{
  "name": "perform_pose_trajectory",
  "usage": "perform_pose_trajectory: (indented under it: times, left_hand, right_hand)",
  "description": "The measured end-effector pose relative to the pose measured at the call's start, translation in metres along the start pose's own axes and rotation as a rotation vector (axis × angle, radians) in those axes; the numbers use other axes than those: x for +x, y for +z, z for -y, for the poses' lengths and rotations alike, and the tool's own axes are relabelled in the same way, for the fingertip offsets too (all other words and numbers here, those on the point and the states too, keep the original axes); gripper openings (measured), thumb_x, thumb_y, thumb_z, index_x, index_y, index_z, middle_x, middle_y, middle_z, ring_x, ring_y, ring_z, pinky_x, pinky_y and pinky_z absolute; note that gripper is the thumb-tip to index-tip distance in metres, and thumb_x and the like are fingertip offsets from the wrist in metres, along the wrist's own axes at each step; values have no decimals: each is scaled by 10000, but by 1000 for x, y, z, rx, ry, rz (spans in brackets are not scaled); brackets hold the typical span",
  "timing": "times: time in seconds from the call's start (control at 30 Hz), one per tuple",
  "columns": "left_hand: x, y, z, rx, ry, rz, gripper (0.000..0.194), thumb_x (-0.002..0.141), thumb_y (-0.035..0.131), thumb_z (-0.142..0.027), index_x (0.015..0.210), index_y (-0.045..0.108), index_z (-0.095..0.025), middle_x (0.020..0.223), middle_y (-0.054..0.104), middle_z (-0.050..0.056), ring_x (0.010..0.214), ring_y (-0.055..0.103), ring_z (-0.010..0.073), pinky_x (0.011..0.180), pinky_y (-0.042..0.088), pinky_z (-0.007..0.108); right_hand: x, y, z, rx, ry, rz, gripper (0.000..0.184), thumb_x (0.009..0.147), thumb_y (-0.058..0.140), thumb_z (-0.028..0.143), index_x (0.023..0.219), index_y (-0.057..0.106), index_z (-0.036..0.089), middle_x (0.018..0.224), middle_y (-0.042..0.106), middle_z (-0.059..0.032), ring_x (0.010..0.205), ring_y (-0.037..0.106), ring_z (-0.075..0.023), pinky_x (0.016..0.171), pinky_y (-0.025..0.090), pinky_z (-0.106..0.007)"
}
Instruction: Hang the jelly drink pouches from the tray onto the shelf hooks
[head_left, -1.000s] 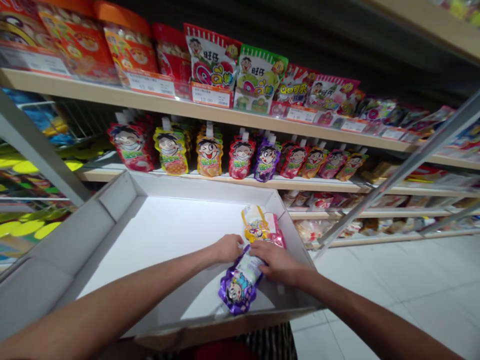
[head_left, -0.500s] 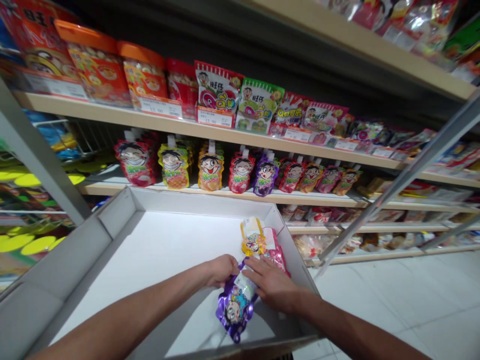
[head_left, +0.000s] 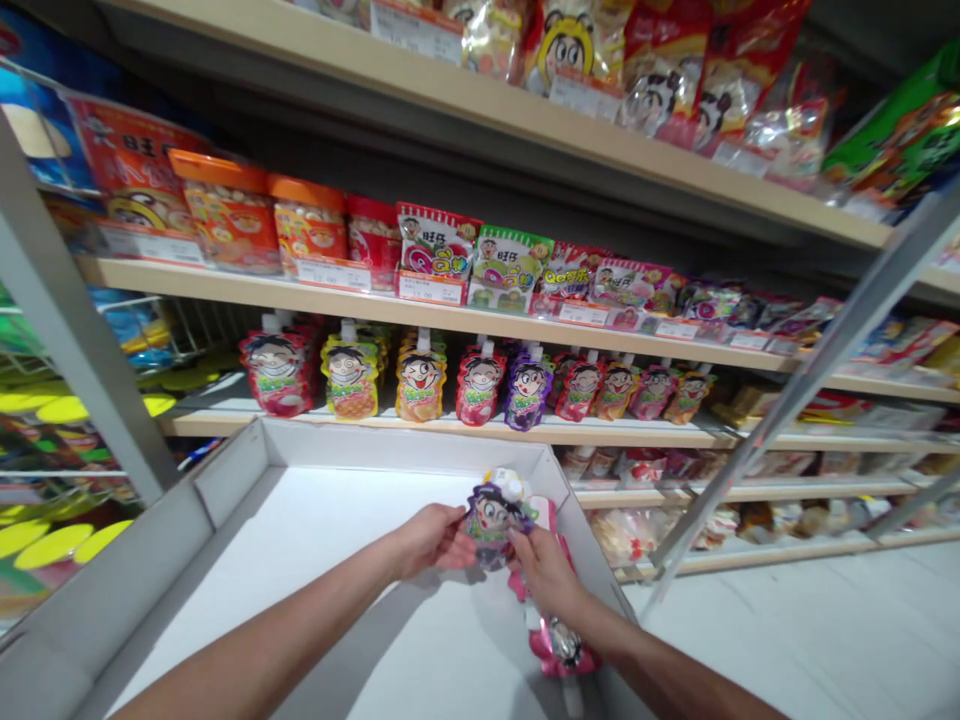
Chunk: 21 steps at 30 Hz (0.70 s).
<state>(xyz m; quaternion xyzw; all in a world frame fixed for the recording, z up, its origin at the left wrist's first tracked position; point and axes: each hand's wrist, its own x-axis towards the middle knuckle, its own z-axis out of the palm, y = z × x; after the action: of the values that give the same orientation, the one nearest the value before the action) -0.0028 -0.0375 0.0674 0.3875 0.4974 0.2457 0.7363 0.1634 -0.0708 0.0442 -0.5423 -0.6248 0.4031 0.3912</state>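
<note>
Between my two hands is a purple jelly drink pouch (head_left: 491,520) with a cartoon face, held above the right side of a white cardboard box (head_left: 315,520). My left hand (head_left: 435,540) pinches its left edge, the other fingers stretched out below. My right hand (head_left: 546,570) grips its right edge. Just behind it a yellow pouch (head_left: 504,482) shows only its top. A pink pouch (head_left: 543,512) lies by the box's right wall, partly covered by my right hand. Another pink pouch (head_left: 561,648) lies nearer me, under my right forearm.
Past the box, a row of upright pouches (head_left: 421,382) in several colours stands on a shelf. Above them are snack tubs (head_left: 229,215) and candy bags (head_left: 510,262). A slanted metal post (head_left: 780,400) rises at the right, with floor tiles (head_left: 810,630) below.
The purple pouch has been lifted and turned, so its face now points up at me. The pink pouch near the front has come into view. My view has tilted upward.
</note>
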Motion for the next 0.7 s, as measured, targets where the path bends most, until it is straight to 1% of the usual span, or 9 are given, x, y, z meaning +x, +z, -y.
perform_pose_trajectory:
  times: [0.07, 0.13, 0.17, 0.23, 0.3, 0.37, 0.5, 0.57, 0.7]
  left_hand:
    - [3, -1, 2, 141, 91, -150, 193, 674, 451, -290, 752, 510, -124, 550, 564, 13, 412, 497, 90, 421, 383, 196]
    - [6, -2, 4, 271, 206, -241, 238, 641, 492, -296, 832, 509, -154, 628, 578, 10, 465, 502, 93, 410, 360, 180]
    - [7, -3, 5, 317, 258, -240, 270, 628, 506, -306, 856, 518, -162, 676, 587, 17, 515, 513, 101, 418, 357, 176]
    - [10, -6, 7, 361, 326, -187, 297, 617, 506, -340, 842, 551, -152, 737, 598, 34, 609, 529, 124, 450, 360, 178]
    - [12, -10, 9, 360, 338, -172, 313, 619, 483, -380, 779, 576, -127, 721, 602, 43, 628, 530, 133, 464, 355, 182]
    - [14, -12, 11, 342, 315, -212, 319, 613, 471, -394, 732, 573, -117, 682, 598, 39, 594, 528, 127, 453, 346, 181]
    - [19, -11, 13, 326, 305, -268, 271, 621, 444, -367, 707, 533, -126, 587, 573, 15, 480, 517, 111, 389, 308, 175]
    - [22, -6, 11, 319, 329, -281, 235, 636, 421, -350, 675, 509, -136, 521, 550, -3, 434, 507, 108, 374, 308, 181]
    - [23, 5, 1, 282, 363, -323, 185, 654, 403, -326, 603, 463, -159, 398, 490, -33, 401, 495, 109, 401, 356, 197]
  right_hand:
    - [7, 4, -2, 109, 112, -15, 325, 727, 390, 407, 763, 516, 110, 589, 554, -35, 478, 519, -117, 436, 436, -236]
    - [12, 8, -4, 222, 156, 15, 324, 705, 418, 417, 791, 489, 113, 617, 552, -28, 444, 498, -89, 407, 424, -211]
    - [14, 9, -3, 263, 166, 36, 319, 694, 435, 411, 802, 484, 115, 631, 552, -27, 446, 496, -82, 405, 423, -203]
    - [16, 10, -1, 323, 169, 69, 305, 673, 466, 385, 832, 475, 124, 655, 551, -20, 477, 503, -82, 412, 427, -194]
    - [16, 11, 1, 370, 170, 71, 303, 651, 493, 358, 862, 460, 144, 677, 544, -7, 510, 506, -82, 415, 429, -186]
    - [16, 11, 1, 395, 175, 32, 279, 643, 498, 352, 838, 454, 157, 663, 519, 12, 516, 493, -75, 410, 429, -179]
    - [18, 7, 1, 417, 230, -51, 217, 659, 463, 366, 710, 456, 155, 547, 414, 49, 460, 432, -59, 392, 433, -191]
    - [19, 6, 5, 451, 256, -46, 211, 651, 466, 337, 763, 473, 159, 575, 444, 37, 496, 462, -77, 408, 449, -210]
    - [16, 5, 16, 501, 261, -50, 277, 636, 484, 314, 864, 475, 157, 710, 529, -9, 625, 527, -122, 469, 476, -237]
